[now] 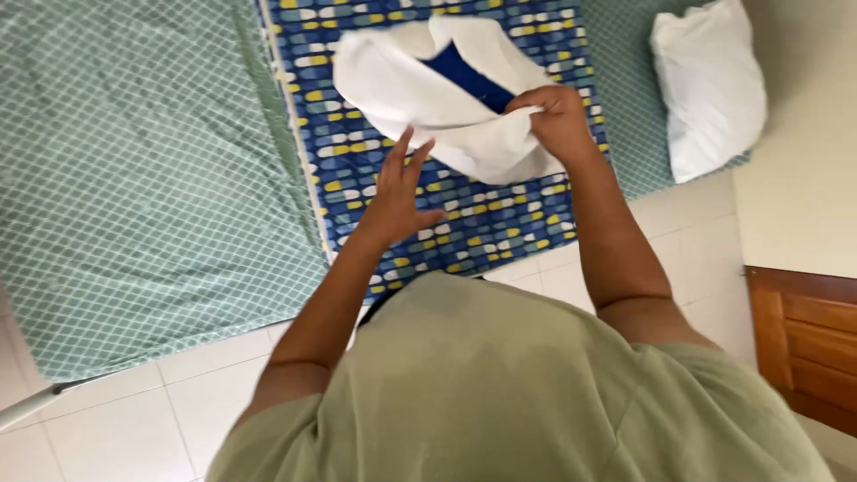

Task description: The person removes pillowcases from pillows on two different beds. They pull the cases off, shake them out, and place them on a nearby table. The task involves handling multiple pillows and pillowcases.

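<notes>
— While you lean over the edge of the bed, which of your hands is closer to the white cloth?

— Start nearest you: your left hand is spread flat, fingers apart and gripping nothing, over the blue patterned sheet. Its fingertips reach up to the lower hem of the white cloth and look to be just touching it, though you cannot be sure of contact from here.

— And the other one?

— Your right hand is farther out and already on the cloth. It is clenched, pinching a gathered bit of the right-hand edge between thumb and fingers, so that is the hand that has the fabric.

— Which way does the cloth lie from that pinch?

— Almost all of it runs leftward and away from you, its long axis slanting across the blue patterned sheet. A dark blue panel shows in the fold just beyond your right hand. So the free bulk lies toward your left hand's side.

— What sits beyond the cloth?

— Past the blue patterned sheet, to its right, a white pillow lies on the green checked bedcover, well apart from the cloth.
</notes>
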